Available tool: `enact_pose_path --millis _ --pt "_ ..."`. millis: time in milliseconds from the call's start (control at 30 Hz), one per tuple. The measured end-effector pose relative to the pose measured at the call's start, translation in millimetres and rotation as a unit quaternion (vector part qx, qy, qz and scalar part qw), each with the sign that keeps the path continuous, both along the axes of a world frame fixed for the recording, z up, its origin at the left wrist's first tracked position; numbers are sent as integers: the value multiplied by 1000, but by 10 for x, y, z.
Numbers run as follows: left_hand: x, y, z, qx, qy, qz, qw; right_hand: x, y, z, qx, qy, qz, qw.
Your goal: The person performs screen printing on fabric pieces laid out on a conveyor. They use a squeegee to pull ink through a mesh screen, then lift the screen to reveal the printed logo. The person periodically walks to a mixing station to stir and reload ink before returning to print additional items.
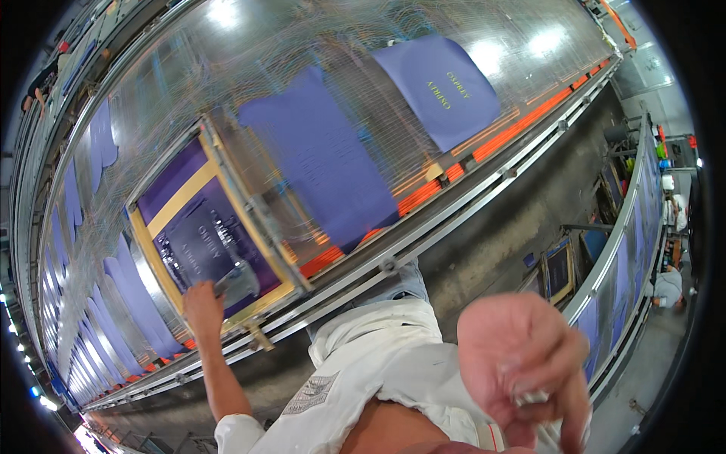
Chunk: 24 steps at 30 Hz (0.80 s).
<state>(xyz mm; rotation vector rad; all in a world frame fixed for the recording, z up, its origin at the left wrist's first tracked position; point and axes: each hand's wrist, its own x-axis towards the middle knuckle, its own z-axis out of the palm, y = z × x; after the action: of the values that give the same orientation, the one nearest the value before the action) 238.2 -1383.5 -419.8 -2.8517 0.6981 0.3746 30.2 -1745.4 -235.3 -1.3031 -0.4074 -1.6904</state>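
The left hand [203,304] is clamped on a scraper [242,283] inside the screen frame [263,306] at the tabletop's [382,140] near edge; the right [522,363] curls, grip unclear. 1 panel [446,94] bears yellow lettering; the middle panel [321,159], faintly marked, looks unfinished

The left hand [203,312] gripped a flat scraper [242,283]. The scraper was grey and shiny, and its wide part stuck out to the right of the hand, over the near end of a frame [261,304]. The frame had yellowish edges and lay flat, going slantwise away past the hand. Inside it, just beyond the hand, was a dark purple sheet [203,234] with pale letters, shiny patches and a tan stripe [181,198] across.
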Motion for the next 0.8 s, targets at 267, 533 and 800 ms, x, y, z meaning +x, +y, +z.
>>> enact_pose_path --millis 267,533,800 --pt "-161 -24 -181 45 -70 222 972 -732 -2096 -550 -35 199 -89 975" --pt "-55 249 -171 14 -23 176 984 -1604 -4408 -2699 -205 667 -193 690" --pt "-8 267 -102 -8 35 239 970 -1721 -4613 -3195 -277 611 -223 707"
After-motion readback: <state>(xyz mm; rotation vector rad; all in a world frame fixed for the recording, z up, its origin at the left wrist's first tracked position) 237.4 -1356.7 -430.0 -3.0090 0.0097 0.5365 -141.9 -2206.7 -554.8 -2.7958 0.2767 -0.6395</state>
